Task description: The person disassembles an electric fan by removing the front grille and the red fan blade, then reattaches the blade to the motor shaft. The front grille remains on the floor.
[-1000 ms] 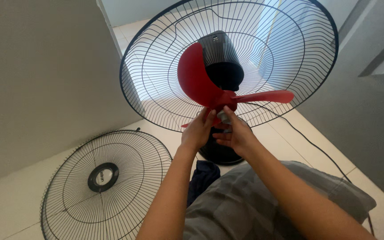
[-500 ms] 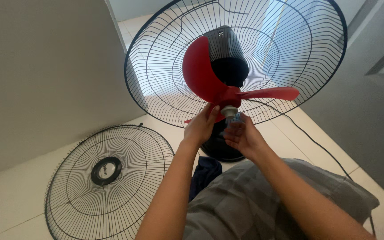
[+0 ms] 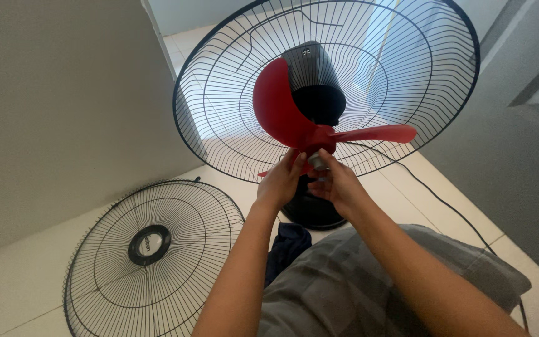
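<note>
— Head view, centre of frame: what do the hands have hold of?

— At the hub of a red fan blade (image 3: 294,122), the right hand (image 3: 337,184) has thumb and fingers pinched around a small grey cap (image 3: 317,161); the left hand (image 3: 280,181) is curled against the blade's lower edge, steadying it.

— And the surroundings?

— Behind the blade, a black rear grille (image 3: 407,81) fills the upper frame around the dark motor housing (image 3: 313,75). A detached front grille (image 3: 151,256) lies flat on the pale tiled floor (image 3: 26,281), lower left. A black cord (image 3: 444,206) trails right.
</note>
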